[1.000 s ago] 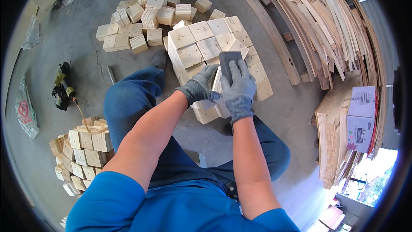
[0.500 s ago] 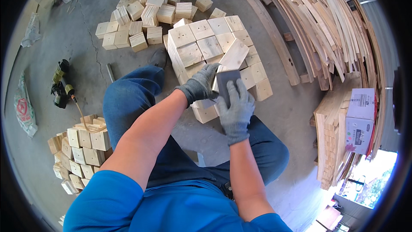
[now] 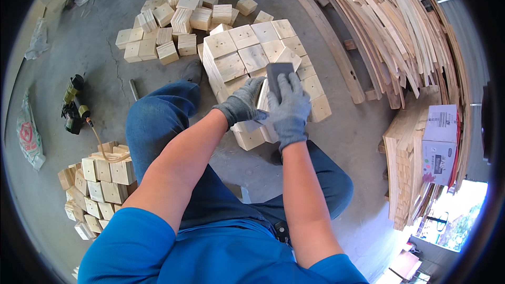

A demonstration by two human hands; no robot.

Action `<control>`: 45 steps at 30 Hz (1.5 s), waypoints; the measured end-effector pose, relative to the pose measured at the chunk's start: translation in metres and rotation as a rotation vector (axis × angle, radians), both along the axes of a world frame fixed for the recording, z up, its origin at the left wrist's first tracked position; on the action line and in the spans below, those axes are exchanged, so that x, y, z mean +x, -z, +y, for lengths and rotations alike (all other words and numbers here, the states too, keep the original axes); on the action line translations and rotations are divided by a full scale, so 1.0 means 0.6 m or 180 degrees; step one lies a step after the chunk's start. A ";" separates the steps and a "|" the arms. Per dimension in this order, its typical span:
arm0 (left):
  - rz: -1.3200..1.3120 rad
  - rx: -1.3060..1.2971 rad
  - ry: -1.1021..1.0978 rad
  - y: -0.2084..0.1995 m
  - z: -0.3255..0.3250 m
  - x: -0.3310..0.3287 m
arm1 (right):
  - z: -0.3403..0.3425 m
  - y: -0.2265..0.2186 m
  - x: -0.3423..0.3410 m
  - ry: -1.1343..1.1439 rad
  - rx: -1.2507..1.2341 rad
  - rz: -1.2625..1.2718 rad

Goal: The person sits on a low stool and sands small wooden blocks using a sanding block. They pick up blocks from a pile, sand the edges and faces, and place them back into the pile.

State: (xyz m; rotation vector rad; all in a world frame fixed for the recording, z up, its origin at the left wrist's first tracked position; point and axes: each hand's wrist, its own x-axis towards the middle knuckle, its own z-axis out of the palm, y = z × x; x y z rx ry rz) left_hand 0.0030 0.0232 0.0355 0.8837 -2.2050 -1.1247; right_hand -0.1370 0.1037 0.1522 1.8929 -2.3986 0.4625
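Observation:
A grey knit glove covers my left hand [image 3: 243, 101], which grips the near left side of a pale wooden block [image 3: 290, 58] tilted on top of a stack. My right hand [image 3: 290, 106], gloved alike, presses a dark grey rectangular sanding block [image 3: 275, 69] flat onto that block's upper face. The sanding block and my fingers hide most of the wood beneath. Under both hands stands the stack of square wooden blocks [image 3: 223, 44], set side by side in rows, many with small dark dots on their faces.
Loose wooden blocks [image 3: 168, 50] lie heaped beyond the stack. At left are a nail gun [image 3: 76, 104] with a hose and another block pile [image 3: 100, 189]. Long wooden strips [image 3: 379, 26], a thick beam [image 3: 329, 37] and a carton [image 3: 440, 142] line the right side.
My right hand has pushed the sanding block forward along the wooden block, away from me. My left hand keeps its grip in nearly the same place.

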 end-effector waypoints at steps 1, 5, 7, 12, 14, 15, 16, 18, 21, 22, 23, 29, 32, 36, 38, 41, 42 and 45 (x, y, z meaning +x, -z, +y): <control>-0.0024 0.0175 0.0037 -0.008 0.001 -0.004 | 0.026 -0.001 0.008 -0.0025 0.0011 0.0037; 0.0020 0.0458 0.0068 -0.021 -0.004 -0.003 | 0.121 -0.005 0.036 -0.0137 0.0021 -0.0014; 0.0217 0.0533 0.0113 -0.014 -0.005 -0.007 | 0.158 -0.002 0.043 -0.0210 -0.0026 -0.0037; 0.0247 0.0411 0.0105 -0.001 -0.008 -0.008 | 0.177 -0.009 0.044 -0.0302 -0.0012 -0.0031; 0.0151 0.0453 0.0067 -0.001 -0.007 -0.009 | 0.153 -0.011 0.038 -0.0257 -0.0064 -0.0194; 0.0068 0.0431 0.0042 -0.003 -0.005 -0.009 | 0.133 -0.011 0.032 -0.0233 -0.0088 -0.0276; -0.0014 0.0410 0.0022 -0.007 -0.002 -0.009 | 0.113 -0.010 0.025 -0.0178 -0.0089 -0.0212; -0.0005 0.0467 -0.0057 -0.015 0.003 -0.008 | 0.063 -0.011 0.004 -0.0068 -0.0104 -0.0090; 0.0093 0.0440 -0.0045 -0.002 0.002 -0.005 | -0.016 0.000 -0.026 0.0088 -0.0078 -0.0015; 0.0112 0.0378 0.0008 0.005 -0.001 -0.003 | -0.037 0.001 -0.034 0.0164 0.0018 -0.0023; 0.0152 0.0317 0.0075 0.007 -0.004 -0.006 | -0.054 0.000 -0.044 0.0253 0.0114 -0.0010; 0.0076 0.0439 0.0062 -0.011 0.004 -0.005 | -0.043 0.007 -0.050 0.0261 -0.0002 0.0002; 0.0119 0.0430 0.0026 -0.007 0.002 -0.002 | 0.012 0.006 -0.024 0.0206 -0.0114 0.0013; 0.0115 0.0649 0.0091 -0.019 0.002 -0.006 | 0.115 0.001 0.005 0.0089 -0.0119 0.0007; 0.0064 0.0567 0.0109 -0.015 -0.003 -0.008 | 0.159 0.001 0.016 0.0024 -0.0116 -0.0014; 0.0040 0.0558 0.0103 -0.016 -0.001 -0.010 | 0.200 0.008 0.021 -0.0060 -0.0142 -0.0008; 0.0041 0.0573 0.0089 -0.018 0.000 -0.011 | 0.199 0.008 0.018 -0.0094 -0.0191 -0.0001; -0.0044 0.0572 0.0007 -0.010 -0.001 -0.008 | 0.175 0.005 0.016 -0.0112 -0.0242 -0.0059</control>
